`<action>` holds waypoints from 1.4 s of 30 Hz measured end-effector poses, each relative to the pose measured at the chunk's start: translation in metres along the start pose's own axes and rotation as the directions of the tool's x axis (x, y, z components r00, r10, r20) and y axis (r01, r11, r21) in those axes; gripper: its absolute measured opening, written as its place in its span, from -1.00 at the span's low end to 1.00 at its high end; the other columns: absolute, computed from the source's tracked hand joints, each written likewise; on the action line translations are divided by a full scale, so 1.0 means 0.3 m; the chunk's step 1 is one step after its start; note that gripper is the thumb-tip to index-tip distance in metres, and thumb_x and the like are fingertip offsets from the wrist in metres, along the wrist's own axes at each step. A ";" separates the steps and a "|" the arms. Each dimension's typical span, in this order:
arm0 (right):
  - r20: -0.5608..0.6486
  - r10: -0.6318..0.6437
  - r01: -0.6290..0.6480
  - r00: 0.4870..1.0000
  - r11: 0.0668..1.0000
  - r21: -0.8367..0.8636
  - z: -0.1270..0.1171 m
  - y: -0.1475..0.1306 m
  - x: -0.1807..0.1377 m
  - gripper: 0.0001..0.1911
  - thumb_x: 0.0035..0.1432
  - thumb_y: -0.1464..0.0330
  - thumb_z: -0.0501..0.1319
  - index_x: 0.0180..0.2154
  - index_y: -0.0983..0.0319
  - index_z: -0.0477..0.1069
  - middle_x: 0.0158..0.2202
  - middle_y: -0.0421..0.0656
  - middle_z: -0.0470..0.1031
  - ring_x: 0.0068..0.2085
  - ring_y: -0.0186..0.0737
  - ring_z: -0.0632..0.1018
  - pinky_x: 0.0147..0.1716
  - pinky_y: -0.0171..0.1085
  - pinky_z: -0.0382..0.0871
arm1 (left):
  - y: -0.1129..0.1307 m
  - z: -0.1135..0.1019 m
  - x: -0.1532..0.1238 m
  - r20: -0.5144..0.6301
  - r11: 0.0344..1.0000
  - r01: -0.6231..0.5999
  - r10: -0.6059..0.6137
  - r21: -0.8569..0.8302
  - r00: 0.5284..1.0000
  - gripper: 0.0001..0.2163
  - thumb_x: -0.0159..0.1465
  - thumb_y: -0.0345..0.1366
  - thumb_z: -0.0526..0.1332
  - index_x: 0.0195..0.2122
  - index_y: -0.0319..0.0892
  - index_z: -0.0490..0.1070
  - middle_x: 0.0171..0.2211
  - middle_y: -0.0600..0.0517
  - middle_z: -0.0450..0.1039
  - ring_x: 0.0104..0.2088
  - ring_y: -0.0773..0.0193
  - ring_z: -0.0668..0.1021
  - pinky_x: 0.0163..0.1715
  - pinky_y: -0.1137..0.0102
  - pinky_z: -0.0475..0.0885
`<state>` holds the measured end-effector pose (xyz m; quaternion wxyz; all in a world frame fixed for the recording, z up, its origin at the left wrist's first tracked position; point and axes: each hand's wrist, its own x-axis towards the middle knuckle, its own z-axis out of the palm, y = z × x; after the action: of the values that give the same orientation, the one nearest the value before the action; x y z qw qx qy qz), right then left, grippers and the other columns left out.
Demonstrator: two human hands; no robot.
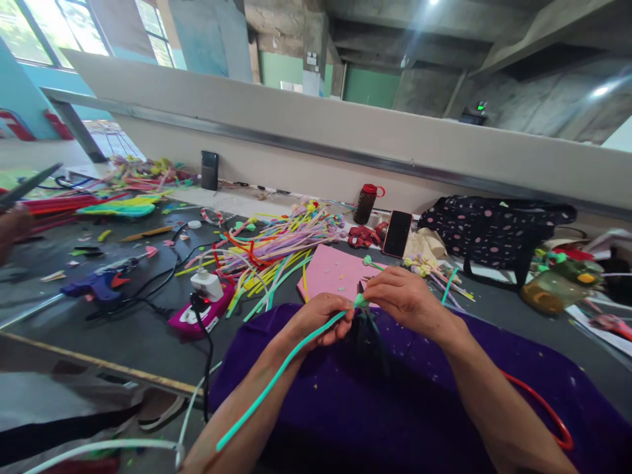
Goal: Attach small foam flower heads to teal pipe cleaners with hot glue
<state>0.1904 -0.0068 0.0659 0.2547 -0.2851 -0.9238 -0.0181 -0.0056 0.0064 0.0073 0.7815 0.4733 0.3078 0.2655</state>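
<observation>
My left hand (328, 316) is closed around a turquoise pipe cleaner (281, 372), whose long free end trails back over my left forearm. At its upper end sits a small green knotted flower head (361, 301). My right hand (402, 296) is closed in a pinch at this flower head, its fingertips against it. Just below the two hands is a dark tool (370, 342), blurred, its kind unclear. Behind my right hand, another green flower head (367, 260) on a stem lies by a pink sheet (330, 270).
Bundled pipe cleaners (281, 250) spread across the dark table. A pink power strip (202, 316) and blue glue gun (99, 283) are left. Farther back stand a phone (397, 234), red-lidded bottle (365, 204) and patterned bag (494, 230). Another person's hand (12, 230) holds scissors (32, 184).
</observation>
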 end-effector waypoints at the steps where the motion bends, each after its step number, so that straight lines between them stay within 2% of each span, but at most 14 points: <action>1: -0.024 0.005 -0.005 1.000 1.000 0.006 -0.001 0.004 -0.002 -0.83 0.12 0.48 0.09 -0.27 0.21 0.43 -0.28 -0.13 0.48 -0.24 -0.28 0.44 -0.22 -0.26 0.29 | 0.000 0.000 0.000 -0.006 1.000 -0.019 0.019 -0.008 1.000 -0.77 0.10 -0.24 0.04 -0.59 -0.26 0.32 -0.77 0.09 0.30 -0.88 0.51 0.20 -0.92 0.59 -0.04; 4: -0.167 0.086 -0.080 0.982 0.996 0.040 -0.002 0.009 -0.005 -0.78 0.11 0.47 0.11 -0.19 0.21 0.41 -0.22 -0.10 0.46 -0.20 -0.25 0.44 -0.18 -0.23 0.30 | 0.005 0.006 -0.005 -0.061 0.991 -0.128 0.126 -0.037 0.990 -0.78 0.11 -0.22 0.08 -0.55 -0.26 0.34 -0.76 0.10 0.32 -0.87 0.52 0.22 -0.90 0.61 -0.02; 6: -0.259 0.198 -0.174 0.945 0.978 0.114 0.006 0.002 -0.003 -0.77 0.09 0.43 0.13 -0.17 0.22 0.40 -0.22 -0.08 0.45 -0.21 -0.24 0.45 -0.21 -0.23 0.32 | 0.011 0.014 -0.011 -0.127 0.978 -0.203 0.195 -0.053 0.972 -0.79 0.11 -0.20 0.12 -0.50 -0.26 0.36 -0.72 0.11 0.35 -0.84 0.53 0.25 -0.88 0.62 0.01; 8: -0.286 0.356 -0.286 0.890 0.923 0.259 0.024 -0.016 0.003 -0.80 0.08 0.39 0.14 -0.21 0.22 0.41 -0.28 -0.10 0.45 -0.29 -0.26 0.46 -0.32 -0.28 0.34 | 0.017 0.023 -0.017 -0.192 0.966 -0.257 0.244 -0.043 0.950 -0.79 0.09 -0.18 0.16 -0.46 -0.26 0.38 -0.67 0.10 0.39 -0.82 0.54 0.29 -0.86 0.62 0.04; 10: -0.245 0.517 -0.371 0.820 0.807 0.459 0.052 -0.042 0.013 -0.85 0.06 0.36 0.15 -0.29 0.24 0.42 -0.38 -0.14 0.45 -0.40 -0.30 0.45 -0.44 -0.34 0.32 | 0.019 0.030 -0.023 -0.232 0.956 -0.292 0.281 -0.017 0.931 -0.77 0.07 -0.16 0.19 -0.44 -0.26 0.39 -0.63 0.08 0.42 -0.79 0.53 0.33 -0.84 0.62 0.08; 12: -0.159 0.624 -0.397 0.765 0.652 0.646 0.083 -0.067 0.027 -0.88 0.03 0.35 0.18 -0.37 0.26 0.41 -0.48 -0.19 0.43 -0.49 -0.36 0.42 -0.52 -0.38 0.29 | 0.019 0.034 -0.027 -0.254 0.945 -0.326 0.317 0.007 0.914 -0.76 0.06 -0.16 0.20 -0.42 -0.27 0.39 -0.62 0.06 0.43 -0.76 0.51 0.36 -0.83 0.62 0.10; 15: -0.052 0.691 -0.376 0.721 0.453 0.808 0.115 -0.094 0.044 -0.90 -0.03 0.35 0.21 -0.43 0.27 0.39 -0.58 -0.26 0.37 -0.59 -0.42 0.35 -0.59 -0.41 0.23 | 0.017 0.042 -0.032 -0.269 0.926 -0.372 0.374 0.059 0.888 -0.78 0.06 -0.17 0.21 -0.43 -0.27 0.38 -0.61 0.06 0.43 -0.74 0.50 0.38 -0.82 0.61 0.12; 18: -0.028 0.725 -0.335 0.688 0.352 0.874 0.121 -0.106 0.051 -0.88 -0.03 0.34 0.21 -0.45 0.27 0.37 -0.62 -0.29 0.35 -0.62 -0.44 0.32 -0.62 -0.43 0.19 | 0.016 0.052 -0.037 -0.274 0.910 -0.395 0.414 0.125 0.868 -0.80 0.07 -0.19 0.21 -0.47 -0.26 0.36 -0.61 0.08 0.42 -0.75 0.50 0.37 -0.81 0.61 0.13; 26: -0.041 0.716 -0.285 0.697 0.329 0.900 0.107 -0.125 0.051 -0.88 -0.04 0.35 0.23 -0.47 0.29 0.38 -0.60 -0.28 0.38 -0.62 -0.47 0.32 -0.63 -0.45 0.18 | 0.008 0.058 -0.042 -0.292 0.853 -0.424 0.507 0.303 0.811 -0.79 0.11 -0.20 0.17 -0.54 -0.24 0.30 -0.66 0.12 0.37 -0.75 0.49 0.36 -0.79 0.60 0.15; 32: -0.061 0.701 -0.274 0.711 0.355 0.894 0.117 -0.120 0.049 -0.86 -0.04 0.33 0.23 -0.49 0.29 0.36 -0.60 -0.28 0.34 -0.60 -0.45 0.32 -0.60 -0.44 0.19 | 0.005 0.055 -0.038 -0.274 0.856 -0.411 0.497 0.314 0.823 -0.79 0.10 -0.18 0.18 -0.52 -0.24 0.31 -0.69 0.13 0.32 -0.76 0.48 0.34 -0.80 0.59 0.14; 42: -0.057 0.703 -0.312 0.709 0.386 0.868 0.134 -0.108 0.046 -0.84 -0.04 0.30 0.22 -0.48 0.28 0.37 -0.57 -0.25 0.35 -0.57 -0.40 0.34 -0.57 -0.40 0.21 | 0.012 0.066 -0.044 -0.264 0.872 -0.373 0.459 0.316 0.848 -0.79 0.09 -0.18 0.18 -0.51 -0.24 0.34 -0.69 0.12 0.35 -0.77 0.48 0.34 -0.78 0.58 0.15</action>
<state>0.1448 -0.0195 0.0412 0.5385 -0.4010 -0.6067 0.4257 -0.0002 -0.0128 0.0209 0.5748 0.5733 0.3549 0.4637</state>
